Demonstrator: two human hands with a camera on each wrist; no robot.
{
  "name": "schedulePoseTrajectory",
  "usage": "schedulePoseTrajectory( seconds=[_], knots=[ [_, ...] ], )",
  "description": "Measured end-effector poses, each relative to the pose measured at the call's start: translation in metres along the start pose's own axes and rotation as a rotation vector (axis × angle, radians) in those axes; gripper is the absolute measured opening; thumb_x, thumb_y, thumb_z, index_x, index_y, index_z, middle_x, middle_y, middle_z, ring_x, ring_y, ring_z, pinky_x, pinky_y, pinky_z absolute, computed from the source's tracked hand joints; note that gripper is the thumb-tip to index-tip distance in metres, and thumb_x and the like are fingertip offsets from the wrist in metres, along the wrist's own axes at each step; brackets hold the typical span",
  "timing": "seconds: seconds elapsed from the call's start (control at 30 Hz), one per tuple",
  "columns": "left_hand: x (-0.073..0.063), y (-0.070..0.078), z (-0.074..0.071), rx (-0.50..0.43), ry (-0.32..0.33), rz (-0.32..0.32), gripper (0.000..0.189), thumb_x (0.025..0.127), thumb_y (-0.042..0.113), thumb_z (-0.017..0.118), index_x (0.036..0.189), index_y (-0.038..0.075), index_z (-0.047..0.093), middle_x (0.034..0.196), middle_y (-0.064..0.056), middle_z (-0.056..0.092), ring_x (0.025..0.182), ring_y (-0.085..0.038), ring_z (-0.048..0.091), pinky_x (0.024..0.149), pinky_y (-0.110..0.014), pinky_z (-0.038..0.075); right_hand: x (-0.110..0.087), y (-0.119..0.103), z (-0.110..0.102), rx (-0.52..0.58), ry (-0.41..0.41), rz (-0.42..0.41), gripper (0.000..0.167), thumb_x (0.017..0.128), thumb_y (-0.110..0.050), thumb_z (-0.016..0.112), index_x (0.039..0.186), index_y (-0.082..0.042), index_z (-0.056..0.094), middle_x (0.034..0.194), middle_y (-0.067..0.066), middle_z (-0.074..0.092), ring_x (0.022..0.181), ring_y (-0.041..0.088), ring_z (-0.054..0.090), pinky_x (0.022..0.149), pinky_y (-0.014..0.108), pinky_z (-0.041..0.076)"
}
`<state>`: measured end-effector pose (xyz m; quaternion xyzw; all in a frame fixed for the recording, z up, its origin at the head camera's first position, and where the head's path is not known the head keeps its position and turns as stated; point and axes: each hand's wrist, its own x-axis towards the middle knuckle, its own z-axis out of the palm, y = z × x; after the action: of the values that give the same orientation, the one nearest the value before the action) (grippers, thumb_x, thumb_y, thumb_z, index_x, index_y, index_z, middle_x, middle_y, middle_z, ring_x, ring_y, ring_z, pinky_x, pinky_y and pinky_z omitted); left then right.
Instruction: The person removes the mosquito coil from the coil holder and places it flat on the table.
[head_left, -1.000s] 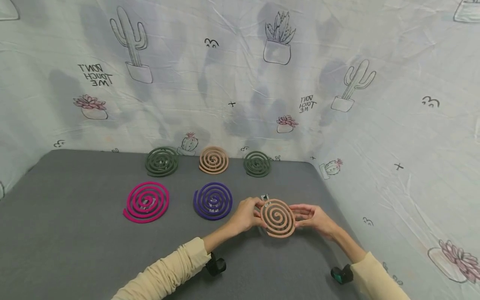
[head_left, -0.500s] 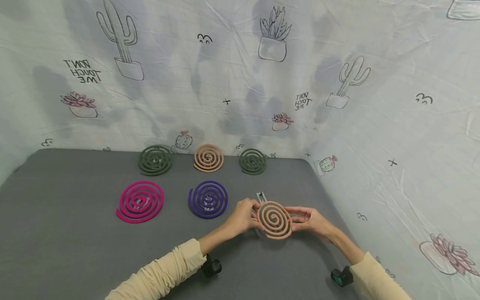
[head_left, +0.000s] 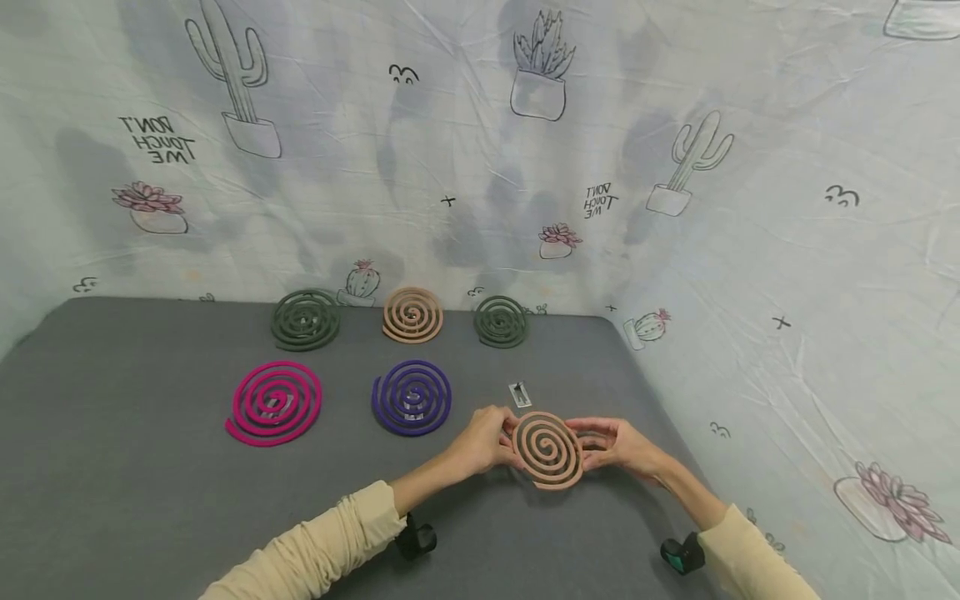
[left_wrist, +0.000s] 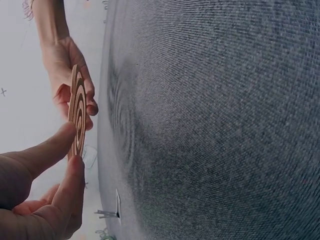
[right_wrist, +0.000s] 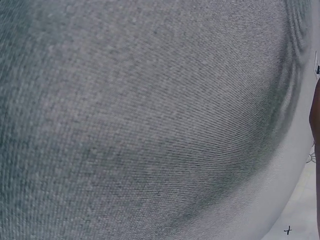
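A grey surface meets pale, creased cloth printed with potted cacti and mirrored lettering. Above the surface, near a small silvery piece, a tan spiral with open gaps between its coils tilts, its opposite edges gripped by fingers of the left hand and right hand.

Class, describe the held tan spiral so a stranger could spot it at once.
Above the right of the grey table, find the left hand and right hand. The tan spiral is held between them. Unlike the tan twin at the back, it is off the table.
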<state>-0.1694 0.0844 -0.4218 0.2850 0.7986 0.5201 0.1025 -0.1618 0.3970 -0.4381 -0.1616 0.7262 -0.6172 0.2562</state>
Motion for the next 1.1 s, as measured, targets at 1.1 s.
schedulePoseTrajectory(
  seconds=[1.1],
  knots=[
    [0.028,-0.089,0.05,0.218,0.06,0.075,0.066,0.06,0.009,0.109,0.115,-0.002,0.074,0.1,-0.008,0.069,0.085,-0.009,0.056,0.075,-0.02,0.053,0.004,0.003,0.001,-0.107,0.056,0.077,0.076,0.089,0.004,0.088,0.146,0.028,0.045,0.149,0.038,0.06,0.111,0.003,0.075,0.093,0.023,0.065]
  ],
)
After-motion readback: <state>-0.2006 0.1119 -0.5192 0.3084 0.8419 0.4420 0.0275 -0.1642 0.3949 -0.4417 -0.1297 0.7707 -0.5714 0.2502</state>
